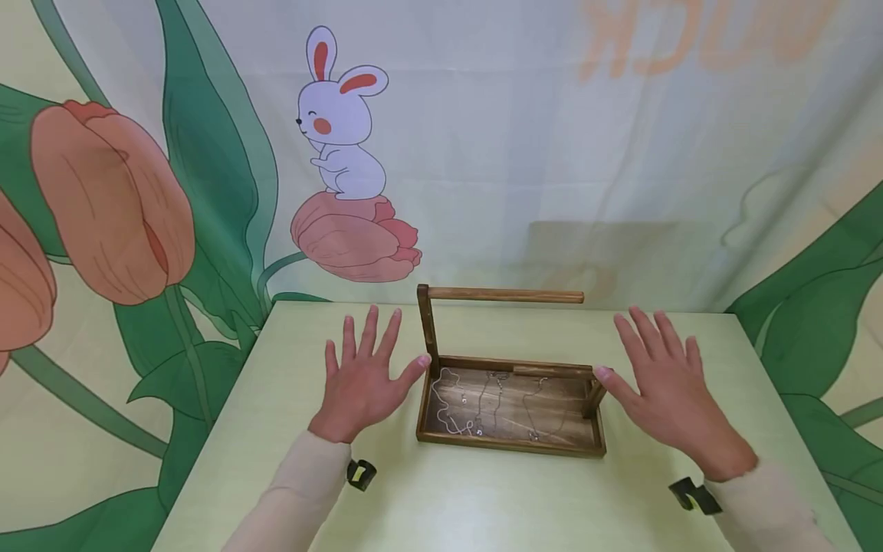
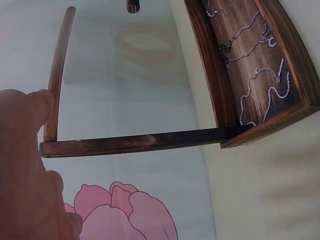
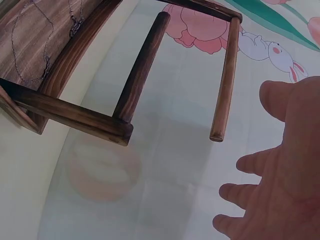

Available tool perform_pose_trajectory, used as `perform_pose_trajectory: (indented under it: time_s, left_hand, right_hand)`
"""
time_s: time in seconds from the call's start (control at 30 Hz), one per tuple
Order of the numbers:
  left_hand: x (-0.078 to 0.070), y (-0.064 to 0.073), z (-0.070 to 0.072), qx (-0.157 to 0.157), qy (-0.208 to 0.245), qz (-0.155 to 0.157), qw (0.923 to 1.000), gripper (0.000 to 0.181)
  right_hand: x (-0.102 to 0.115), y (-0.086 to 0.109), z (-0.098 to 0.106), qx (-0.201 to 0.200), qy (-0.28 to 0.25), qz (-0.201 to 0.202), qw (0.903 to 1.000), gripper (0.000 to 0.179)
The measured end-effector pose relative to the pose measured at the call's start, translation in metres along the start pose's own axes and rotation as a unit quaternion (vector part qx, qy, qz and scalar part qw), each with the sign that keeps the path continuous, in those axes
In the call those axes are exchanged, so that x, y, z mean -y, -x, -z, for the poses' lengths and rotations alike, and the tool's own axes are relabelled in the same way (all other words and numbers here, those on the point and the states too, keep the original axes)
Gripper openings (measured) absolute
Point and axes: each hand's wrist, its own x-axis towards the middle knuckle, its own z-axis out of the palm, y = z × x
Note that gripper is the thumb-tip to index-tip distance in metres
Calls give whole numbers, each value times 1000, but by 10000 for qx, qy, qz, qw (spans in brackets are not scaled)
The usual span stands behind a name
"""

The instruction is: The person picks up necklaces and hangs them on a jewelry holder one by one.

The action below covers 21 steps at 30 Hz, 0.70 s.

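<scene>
My left grip (image 1: 362, 387) and my right grip (image 1: 665, 395) are both spread, with nothing held. Between them, nearer to the far edge of the surface (image 1: 469, 506), stands the wooden tray stand (image 1: 510, 446), thin chains (image 2: 277, 77) inside. Its length runs almost along that edge; which grip is closer, I cannot tell.

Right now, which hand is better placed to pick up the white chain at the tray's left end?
Probably the left hand: it's open beside that end, nearest the white chain, while the right hand is at the opposite end of the tray.
</scene>
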Motion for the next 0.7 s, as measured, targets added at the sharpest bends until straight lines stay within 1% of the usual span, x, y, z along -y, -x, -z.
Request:
perform_pose_trajectory:
  time_s: [0.3, 0.7]
  left_hand:
    - [-2, 1, -6, -75, -20, -3, 10000, 90]
    - [-2, 0, -20, -128, -113, 25, 9999, 92]
  right_hand:
    - [6, -3, -4, 50, 47, 45, 10000, 83]
    - [12, -2, -15, 14, -5, 49, 10000, 81]
